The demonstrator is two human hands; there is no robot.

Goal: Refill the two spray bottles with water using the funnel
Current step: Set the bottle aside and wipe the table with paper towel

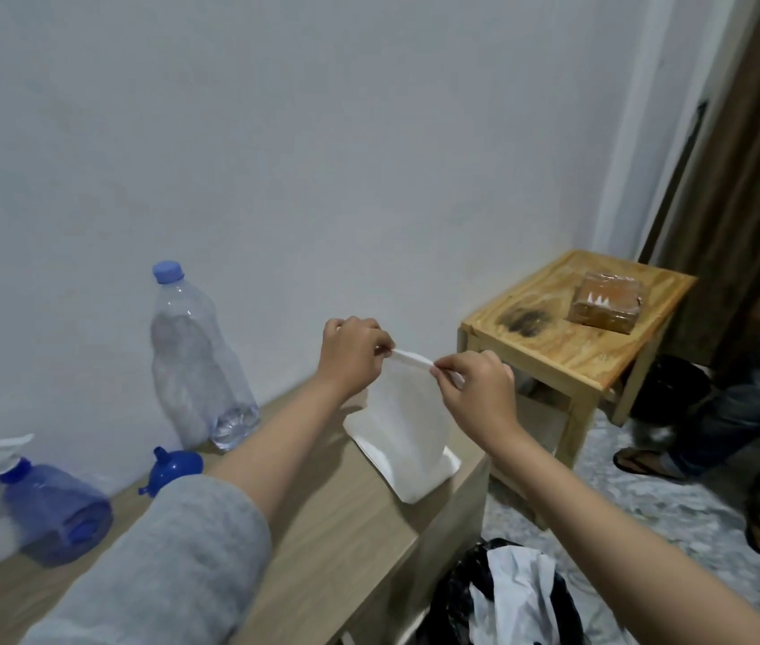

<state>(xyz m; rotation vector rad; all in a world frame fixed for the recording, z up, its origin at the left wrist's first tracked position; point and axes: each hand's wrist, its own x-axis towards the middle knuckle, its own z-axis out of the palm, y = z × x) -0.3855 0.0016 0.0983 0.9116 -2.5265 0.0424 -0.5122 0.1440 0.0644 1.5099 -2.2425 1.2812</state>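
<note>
My left hand (352, 353) and my right hand (473, 381) each pinch a top corner of a white tissue sheet (408, 402), holding it up over the far end of the light wooden table (355, 528). Its lower end rests on the tabletop. A blue spray bottle (59, 509) with a white trigger head stands at the left edge. The blue funnel (172, 467) lies on the table beside my left sleeve. A tall clear water bottle (196, 365) with a blue cap stands against the wall, with only a little water at its bottom.
A small wooden stool (573, 337) bearing a brown wrapped pack (606, 302) stands right of the table. A black bag holding white paper (508, 598) sits on the floor below. Another person's legs and sandals (648, 463) are at far right, by a brown curtain.
</note>
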